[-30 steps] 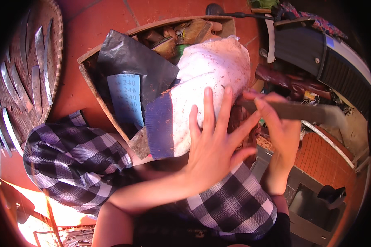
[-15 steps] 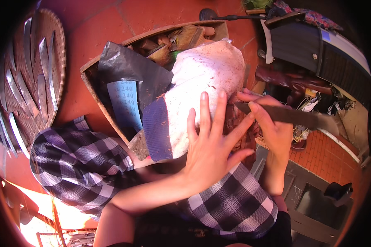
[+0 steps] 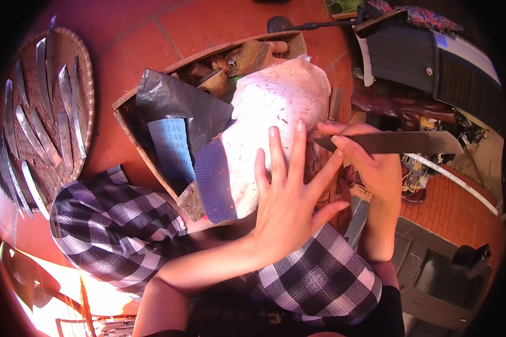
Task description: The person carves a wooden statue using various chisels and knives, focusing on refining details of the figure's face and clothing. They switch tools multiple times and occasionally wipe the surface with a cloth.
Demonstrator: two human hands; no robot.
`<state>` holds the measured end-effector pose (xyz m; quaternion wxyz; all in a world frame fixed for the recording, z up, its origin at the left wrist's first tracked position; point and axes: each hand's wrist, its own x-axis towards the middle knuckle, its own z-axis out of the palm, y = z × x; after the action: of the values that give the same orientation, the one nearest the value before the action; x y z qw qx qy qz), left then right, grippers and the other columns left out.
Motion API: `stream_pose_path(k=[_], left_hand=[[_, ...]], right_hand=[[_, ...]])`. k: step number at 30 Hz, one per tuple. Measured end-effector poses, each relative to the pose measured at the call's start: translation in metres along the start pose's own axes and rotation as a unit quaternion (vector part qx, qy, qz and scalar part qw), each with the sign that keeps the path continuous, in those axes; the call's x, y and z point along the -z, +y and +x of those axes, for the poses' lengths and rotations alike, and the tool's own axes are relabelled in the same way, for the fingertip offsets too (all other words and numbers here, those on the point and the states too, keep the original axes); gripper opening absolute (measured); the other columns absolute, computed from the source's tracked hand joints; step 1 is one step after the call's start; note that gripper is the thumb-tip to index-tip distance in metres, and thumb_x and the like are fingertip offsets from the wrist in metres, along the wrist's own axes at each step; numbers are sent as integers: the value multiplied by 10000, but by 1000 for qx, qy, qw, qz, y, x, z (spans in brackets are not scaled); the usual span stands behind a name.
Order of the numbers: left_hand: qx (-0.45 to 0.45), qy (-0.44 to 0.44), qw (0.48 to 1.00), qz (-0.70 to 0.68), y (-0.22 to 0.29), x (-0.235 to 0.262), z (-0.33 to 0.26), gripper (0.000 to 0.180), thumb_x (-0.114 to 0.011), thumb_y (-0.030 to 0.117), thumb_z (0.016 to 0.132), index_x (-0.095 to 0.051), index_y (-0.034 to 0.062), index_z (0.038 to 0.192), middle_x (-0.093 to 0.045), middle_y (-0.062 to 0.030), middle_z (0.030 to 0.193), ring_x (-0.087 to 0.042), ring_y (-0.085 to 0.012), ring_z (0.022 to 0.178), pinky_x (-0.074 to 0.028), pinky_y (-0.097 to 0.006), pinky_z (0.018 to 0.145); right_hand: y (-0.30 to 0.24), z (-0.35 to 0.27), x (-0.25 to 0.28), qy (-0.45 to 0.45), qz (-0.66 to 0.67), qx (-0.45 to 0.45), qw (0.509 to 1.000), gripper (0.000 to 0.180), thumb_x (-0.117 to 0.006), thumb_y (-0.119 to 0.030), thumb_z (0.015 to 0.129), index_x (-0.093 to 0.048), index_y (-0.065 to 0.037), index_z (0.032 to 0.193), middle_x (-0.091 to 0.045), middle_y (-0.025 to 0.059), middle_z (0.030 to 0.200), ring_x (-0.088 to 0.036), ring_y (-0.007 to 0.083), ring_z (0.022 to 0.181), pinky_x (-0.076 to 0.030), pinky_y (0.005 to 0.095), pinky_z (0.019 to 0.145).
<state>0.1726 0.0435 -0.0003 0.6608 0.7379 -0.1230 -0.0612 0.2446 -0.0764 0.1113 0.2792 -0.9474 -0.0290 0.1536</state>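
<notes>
My left hand lies palm down with its fingers spread. Its fingertips rest on a white cloth bundle speckled with reddish-brown bits, which has a ribbed blue cuff. To the right, my right hand pinches a dark bare knife blade near its narrow, pointed end. The broad end of the blade points right, roughly level. My left index fingertip is close to my right thumb; whether they touch I cannot tell.
A wooden box holds wooden pieces, a black sheet and a blue paper strip. On the left, a round woven tray carries several curved blades. At the right stands a dark grey cabinet-like object.
The blade's broad end has swung upward in the picture, so the blade is more level. My left hand keeps its spread pose on the cloth. The whole view has shifted slightly.
</notes>
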Motion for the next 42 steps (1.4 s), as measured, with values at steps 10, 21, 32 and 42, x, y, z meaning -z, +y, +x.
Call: stream_pose_path(k=[10, 21, 32, 42], left_hand=[[-15, 14, 999, 36, 0, -2, 9, 751, -728, 484, 853, -461, 302, 1531, -84, -287, 1656, -61, -596, 1482, -178, -759, 1069], [-38, 1, 999, 11, 11, 5, 3, 738, -767, 434, 829, -511, 256, 1498, -77, -299, 1654, -73, -577, 1495, -208, -724, 1097], [-280, -34, 945, -169, 28, -17, -14, 614, -739, 247, 857, -575, 118, 1435, -485, -119, 1526, -374, -366, 1461, -233, -594, 1196], [-200, 37, 978, -42, 45, -37, 31, 800, -689, 312, 859, -368, 86, 1556, -177, -202, 1660, -136, -581, 1472, -164, -714, 1146]], right_hand=[[7, 13, 10, 4, 117, -63, 991, 110, -684, -43, 939, -723, 59, 953, -767, 106, 1043, -650, 103, 876, -525, 264, 801], [20, 13, 13, 45, 145, -46, 987, 179, -625, -107, 996, -665, 56, 1056, -708, 105, 919, -706, 185, 930, -589, 329, 831], [51, 2, 13, -4, 387, 35, 922, 152, -689, -55, 925, -670, 56, 1027, -707, 256, 1089, -655, 389, 1177, -543, 458, 987], [26, 5, 0, 16, 219, -31, 975, 119, -628, -65, 935, -632, 16, 1022, -684, 109, 939, -684, 390, 1072, -540, 439, 919]])
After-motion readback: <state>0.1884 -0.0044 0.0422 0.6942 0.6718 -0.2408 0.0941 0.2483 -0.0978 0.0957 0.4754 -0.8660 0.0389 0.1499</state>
